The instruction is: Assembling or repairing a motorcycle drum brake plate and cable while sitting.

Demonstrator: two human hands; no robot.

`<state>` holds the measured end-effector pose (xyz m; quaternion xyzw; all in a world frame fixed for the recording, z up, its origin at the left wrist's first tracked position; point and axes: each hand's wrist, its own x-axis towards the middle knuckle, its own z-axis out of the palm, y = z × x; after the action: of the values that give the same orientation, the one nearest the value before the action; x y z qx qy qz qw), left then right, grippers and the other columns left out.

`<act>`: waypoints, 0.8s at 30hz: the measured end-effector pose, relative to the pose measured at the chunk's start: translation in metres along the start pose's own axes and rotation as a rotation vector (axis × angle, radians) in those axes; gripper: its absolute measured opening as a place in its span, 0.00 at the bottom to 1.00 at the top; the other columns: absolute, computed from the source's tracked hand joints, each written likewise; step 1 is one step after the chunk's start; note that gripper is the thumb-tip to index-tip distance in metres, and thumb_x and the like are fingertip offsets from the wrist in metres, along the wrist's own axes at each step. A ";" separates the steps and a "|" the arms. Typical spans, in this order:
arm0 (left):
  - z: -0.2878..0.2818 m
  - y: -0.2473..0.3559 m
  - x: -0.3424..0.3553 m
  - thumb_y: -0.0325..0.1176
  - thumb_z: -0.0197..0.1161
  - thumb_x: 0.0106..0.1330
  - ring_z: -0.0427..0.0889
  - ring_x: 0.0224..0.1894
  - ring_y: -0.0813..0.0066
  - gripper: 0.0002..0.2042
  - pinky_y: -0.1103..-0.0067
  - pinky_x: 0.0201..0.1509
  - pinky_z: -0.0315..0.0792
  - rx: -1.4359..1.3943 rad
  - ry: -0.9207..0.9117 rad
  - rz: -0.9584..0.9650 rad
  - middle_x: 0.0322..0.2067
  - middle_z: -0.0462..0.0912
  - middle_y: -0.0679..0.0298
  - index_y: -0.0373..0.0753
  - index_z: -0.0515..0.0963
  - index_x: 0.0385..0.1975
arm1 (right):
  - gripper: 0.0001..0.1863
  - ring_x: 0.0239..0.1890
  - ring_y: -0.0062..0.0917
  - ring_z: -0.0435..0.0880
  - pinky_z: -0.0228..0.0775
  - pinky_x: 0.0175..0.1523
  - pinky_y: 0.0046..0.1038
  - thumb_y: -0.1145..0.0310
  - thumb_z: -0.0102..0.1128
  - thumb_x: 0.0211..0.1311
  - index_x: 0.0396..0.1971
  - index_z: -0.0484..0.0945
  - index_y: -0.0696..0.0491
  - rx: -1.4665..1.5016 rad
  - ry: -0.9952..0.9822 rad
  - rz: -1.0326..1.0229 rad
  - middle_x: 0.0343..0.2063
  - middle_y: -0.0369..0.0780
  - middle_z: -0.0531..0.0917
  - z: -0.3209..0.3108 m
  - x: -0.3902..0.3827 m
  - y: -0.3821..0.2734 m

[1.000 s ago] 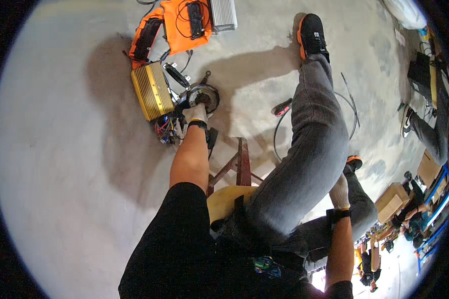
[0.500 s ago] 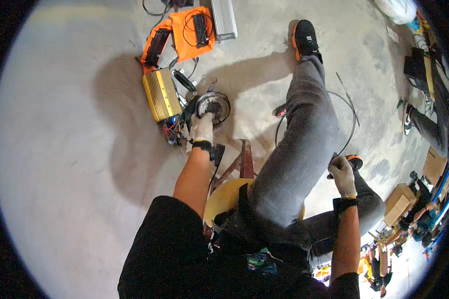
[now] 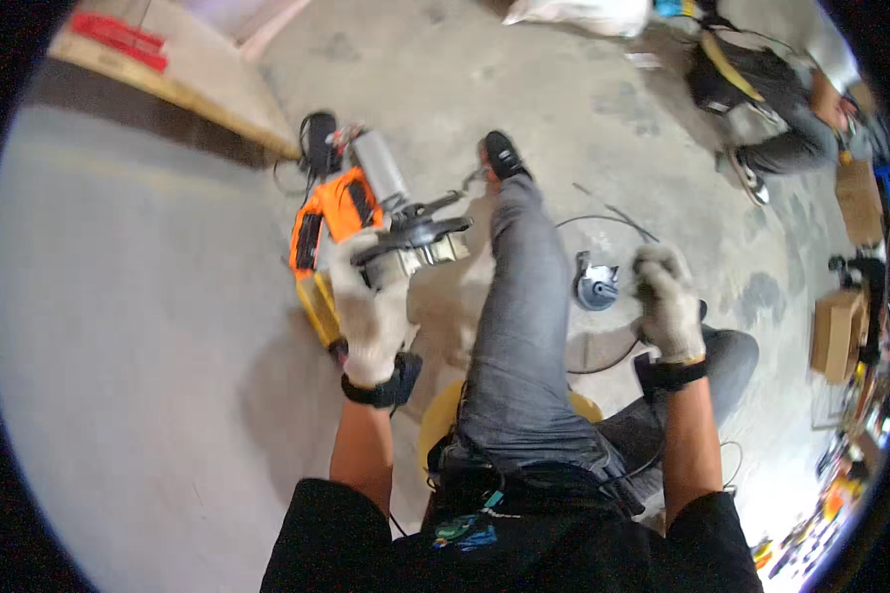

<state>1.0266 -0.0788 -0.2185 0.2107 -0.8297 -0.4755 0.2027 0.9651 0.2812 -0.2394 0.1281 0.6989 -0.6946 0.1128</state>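
My gloved left hand [image 3: 371, 308] grips a round grey metal motor part [image 3: 415, 242] and holds it up above the floor, left of my outstretched grey-trousered leg [image 3: 519, 316]. Behind it lie an orange case [image 3: 334, 212], a grey cylinder [image 3: 378, 168] and a yellow box [image 3: 316, 301]. On the other side of the leg, my gloved right hand [image 3: 667, 301] is curled into a fist, apparently on a thin black cable [image 3: 603, 366] that loops over the floor. A dark round cap [image 3: 595, 287] lies just left of that hand.
I sit on a yellow stool [image 3: 445, 415] on a concrete floor. A wooden board [image 3: 168, 79] lies at the far left. Another person [image 3: 761, 89] sits at the top right. A cardboard box [image 3: 836, 331] and scattered tools sit along the right edge.
My left hand has lifted the round motor part off the floor. My right hand came up and forward beside the dark cap. The view tilted forward, showing the board and the other person.
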 end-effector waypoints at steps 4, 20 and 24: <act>0.035 0.053 -0.019 0.15 0.69 0.59 0.78 0.55 0.63 0.22 0.70 0.62 0.74 -0.250 0.032 0.496 0.54 0.76 0.53 0.35 0.70 0.52 | 0.08 0.33 0.22 0.82 0.77 0.41 0.23 0.78 0.57 0.64 0.40 0.82 0.62 0.352 -0.321 0.140 0.37 0.42 0.84 0.028 -0.046 -0.031; 0.118 0.125 -0.093 0.12 0.69 0.55 0.72 0.66 0.54 0.28 0.61 0.72 0.69 -0.178 -0.266 1.031 0.61 0.68 0.55 0.45 0.73 0.54 | 0.30 0.61 0.35 0.81 0.73 0.69 0.45 0.61 0.65 0.71 0.67 0.68 0.56 1.247 -0.532 0.109 0.61 0.43 0.79 -0.011 -0.112 -0.038; 0.118 0.136 -0.101 0.13 0.72 0.51 0.71 0.67 0.51 0.34 0.61 0.74 0.67 -0.095 -0.282 1.022 0.63 0.68 0.52 0.42 0.70 0.61 | 0.37 0.64 0.36 0.78 0.73 0.70 0.47 0.65 0.71 0.64 0.70 0.65 0.55 1.208 -0.452 0.046 0.64 0.42 0.77 -0.022 -0.112 -0.037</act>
<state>1.0252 0.1218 -0.1684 -0.2956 -0.8233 -0.3769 0.3044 1.0587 0.3001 -0.1667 0.0346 0.1411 -0.9729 0.1800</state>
